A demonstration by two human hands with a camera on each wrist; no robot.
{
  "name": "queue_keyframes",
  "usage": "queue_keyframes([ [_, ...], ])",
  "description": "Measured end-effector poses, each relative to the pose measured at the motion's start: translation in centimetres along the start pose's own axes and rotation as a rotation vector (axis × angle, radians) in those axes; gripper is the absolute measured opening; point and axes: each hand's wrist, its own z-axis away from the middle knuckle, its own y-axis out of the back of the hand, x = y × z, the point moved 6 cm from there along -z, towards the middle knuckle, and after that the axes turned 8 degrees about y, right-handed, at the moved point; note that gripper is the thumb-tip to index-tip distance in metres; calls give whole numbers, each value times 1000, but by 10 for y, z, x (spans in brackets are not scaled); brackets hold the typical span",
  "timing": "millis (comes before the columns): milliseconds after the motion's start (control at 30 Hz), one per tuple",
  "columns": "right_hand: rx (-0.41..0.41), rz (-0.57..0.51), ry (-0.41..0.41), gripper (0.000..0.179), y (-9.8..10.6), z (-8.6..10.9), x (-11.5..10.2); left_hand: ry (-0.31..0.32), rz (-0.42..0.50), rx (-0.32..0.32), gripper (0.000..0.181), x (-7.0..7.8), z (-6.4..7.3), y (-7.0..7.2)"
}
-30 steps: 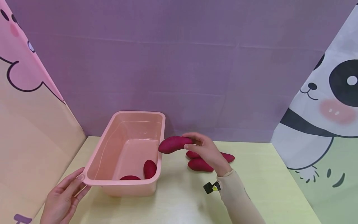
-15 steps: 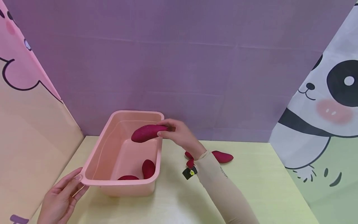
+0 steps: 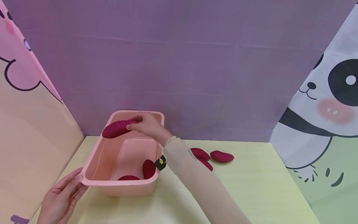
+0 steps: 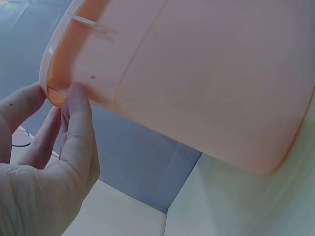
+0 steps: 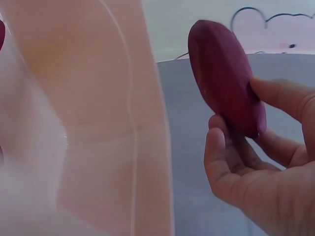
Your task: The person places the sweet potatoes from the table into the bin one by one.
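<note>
My right hand (image 3: 149, 125) holds a purple-red sweet potato (image 3: 116, 129) by one end, above the far part of a pink plastic tub (image 3: 127, 183). In the right wrist view the sweet potato (image 5: 224, 73) is pinched between thumb and fingers, apart from the tub wall (image 5: 98, 172). My left hand (image 3: 60, 199) grips the tub's near left rim corner; the left wrist view shows this hand (image 4: 54, 157) with thumb and fingers on either side of the rim. Inside the tub, near its front, lie one sweet potato (image 3: 149, 169) and another (image 3: 128, 178), partly hidden by the front rim.
Right of the tub, a sweet potato (image 3: 222, 156) lies on the pale yellow table (image 3: 251, 186). Beside it are another (image 3: 199, 153) and a third (image 3: 206, 164), partly covered by my right sleeve (image 3: 195, 177). A purple backdrop (image 3: 195, 68) stands behind, with printed panels at both sides.
My right hand has carried the sweet potato leftward from beside the tub, across its right rim, to above its far left part. My left hand has stayed at the rim corner.
</note>
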Motion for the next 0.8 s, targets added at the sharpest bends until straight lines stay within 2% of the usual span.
queue_keyframes([
  [100, 17, 18, -79, 19, -13, -6, 7, -5, -2, -11, 37, 0, 1, -2],
  [233, -7, 77, -149, 11, -29, -7, 16, -7, -13, -23, 38, 0, 3, -4],
  [467, -18, 139, -150, 5, -47, -6, 35, 0, -17, -7, 37, -1, 2, -4],
  [567, -33, 153, -183, 6, -51, -3, 46, -3, -20, -8, 37, -2, 2, -5],
  [800, -196, 333, -228, 6, -63, 1, 57, -15, -20, -26, 37, 0, 3, -5],
])
